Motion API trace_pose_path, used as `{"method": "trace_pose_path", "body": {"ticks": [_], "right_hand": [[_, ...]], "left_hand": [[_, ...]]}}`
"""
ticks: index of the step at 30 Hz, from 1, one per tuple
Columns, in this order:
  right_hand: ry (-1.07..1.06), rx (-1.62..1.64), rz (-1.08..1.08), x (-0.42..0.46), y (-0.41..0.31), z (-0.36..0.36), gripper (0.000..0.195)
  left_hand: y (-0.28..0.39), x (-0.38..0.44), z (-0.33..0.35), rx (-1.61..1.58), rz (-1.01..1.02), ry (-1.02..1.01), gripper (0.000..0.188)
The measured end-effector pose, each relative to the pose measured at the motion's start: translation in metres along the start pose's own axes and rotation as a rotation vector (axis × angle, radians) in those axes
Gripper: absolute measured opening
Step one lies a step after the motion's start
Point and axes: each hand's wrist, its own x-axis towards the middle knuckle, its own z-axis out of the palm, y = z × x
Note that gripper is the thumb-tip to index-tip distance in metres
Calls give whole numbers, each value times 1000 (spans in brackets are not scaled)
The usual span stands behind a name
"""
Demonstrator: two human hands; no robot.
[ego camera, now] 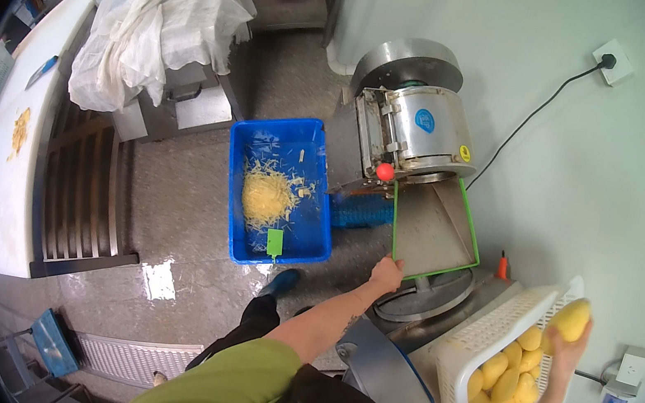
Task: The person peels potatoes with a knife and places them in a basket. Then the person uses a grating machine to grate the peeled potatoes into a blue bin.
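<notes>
My left hand [388,275] rests on the green-edged rim of the metal feed chute [434,231] of a cutting machine [431,124]. At the right, my right hand [570,346] holds a peeled potato [570,320] above a white plastic basket [453,371]. More peeled potatoes [504,385] lie in the basket. To the left of the machine, a blue plastic tub [319,226] on the floor holds a heap of shredded potato [266,196] and a small green piece [274,242] near its lower edge.
A white worktop [0,184] with a knife [41,72] and yellowish scraps runs along the left. White cloths [161,27] cover a stand at the upper left. A black power cord [525,120] hangs along the wall. A floor grate [136,359] and a blue stool [55,343] are at the lower left.
</notes>
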Motion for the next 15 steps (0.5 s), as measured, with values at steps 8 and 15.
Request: {"method": "trace_pose_path", "body": {"ticks": [8,15], "right_hand": [[-914,-511,57,66,-98,123,76],[-494,-26,-107,120,-52,264,47]], "left_hand": [[1,-5,-3,53,-10,-57,48],[-18,13,0,52,-31,-70,46]]}}
